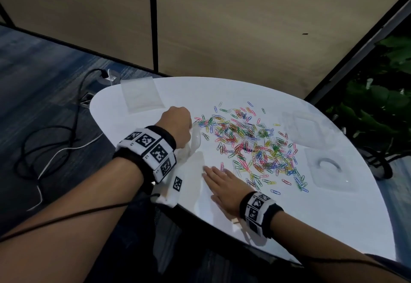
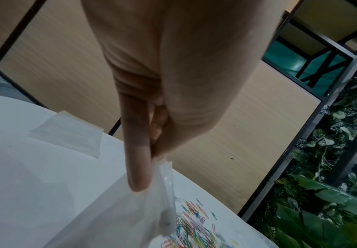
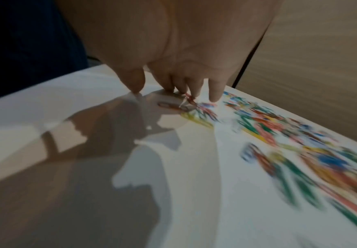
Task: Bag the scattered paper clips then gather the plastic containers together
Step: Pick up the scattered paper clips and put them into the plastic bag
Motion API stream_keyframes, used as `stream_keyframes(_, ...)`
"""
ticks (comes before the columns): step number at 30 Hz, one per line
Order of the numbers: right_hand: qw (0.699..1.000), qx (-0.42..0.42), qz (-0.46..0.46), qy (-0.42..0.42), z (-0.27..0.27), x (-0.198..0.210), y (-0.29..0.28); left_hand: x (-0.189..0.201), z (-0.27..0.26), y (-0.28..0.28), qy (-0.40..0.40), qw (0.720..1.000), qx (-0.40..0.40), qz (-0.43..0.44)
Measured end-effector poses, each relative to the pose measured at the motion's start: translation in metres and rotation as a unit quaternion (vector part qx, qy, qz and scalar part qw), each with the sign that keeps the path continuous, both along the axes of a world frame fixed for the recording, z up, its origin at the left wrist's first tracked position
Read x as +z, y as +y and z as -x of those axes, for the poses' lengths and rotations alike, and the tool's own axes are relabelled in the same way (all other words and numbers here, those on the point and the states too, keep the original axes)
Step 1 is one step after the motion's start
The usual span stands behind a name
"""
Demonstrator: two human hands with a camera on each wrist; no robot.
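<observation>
- Nearest, the right hand (image 1: pixel 224 185) lies flat, fingers straight and spread on the white counter (image 1: pixel 289 222), fingertips at the near edge of the clip pile; a few clips sit under the fingers (image 3: pixel 215 94).
- Just left of it and further out, the left hand (image 1: pixel 175 124) pinches the rim of a clear plastic bag (image 1: pixel 193 147), which hangs to the counter with its mouth facing the clips.
- Beyond the right hand's fingertips, the paper clips (image 1: pixel 255 147) are spread loose, none visibly bagged.
- Right of the pile, two clear plastic containers (image 1: pixel 329 169) sit apart.
- Beyond the left hand, spare bags (image 1: pixel 142 94) lie flat.
- The bagging step looks barely begun; next calls for sweeping clips leftward into the held-open mouth.
</observation>
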State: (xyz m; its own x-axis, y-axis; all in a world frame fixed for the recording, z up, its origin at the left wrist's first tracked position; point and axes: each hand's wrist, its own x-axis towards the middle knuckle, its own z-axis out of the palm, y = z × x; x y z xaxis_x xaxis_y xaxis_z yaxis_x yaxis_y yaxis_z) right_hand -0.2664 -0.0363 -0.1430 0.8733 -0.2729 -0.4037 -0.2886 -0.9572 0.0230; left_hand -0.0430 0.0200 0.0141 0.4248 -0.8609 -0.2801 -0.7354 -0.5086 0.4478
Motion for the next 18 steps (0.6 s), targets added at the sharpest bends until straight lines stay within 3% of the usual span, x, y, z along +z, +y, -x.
stream_keyframes(4, 0.995, -0.075, 0.059, 0.008, 0.038, 0.005, -0.006, 0.006, 0.01, -0.005, -0.021, 0.999, -0.013, -0.028)
stream_keyframes(8, 0.985, -0.17, 0.03, 0.019, 0.049, -0.002, -0.026, 0.011, 0.019, -0.017, -0.037, 0.998, -0.034, -0.038)
stream_keyframes(13, 0.988, -0.154, 0.007, 0.03, 0.044, -0.016, -0.041, 0.006, 0.033, -0.027, -0.045, 0.995, -0.044, -0.076)
stream_keyframes(18, 0.985, -0.154, 0.011, -0.075, 0.03, -0.003, -0.053, -0.002, 0.046, -0.038, -0.018, 0.995, -0.054, -0.079)
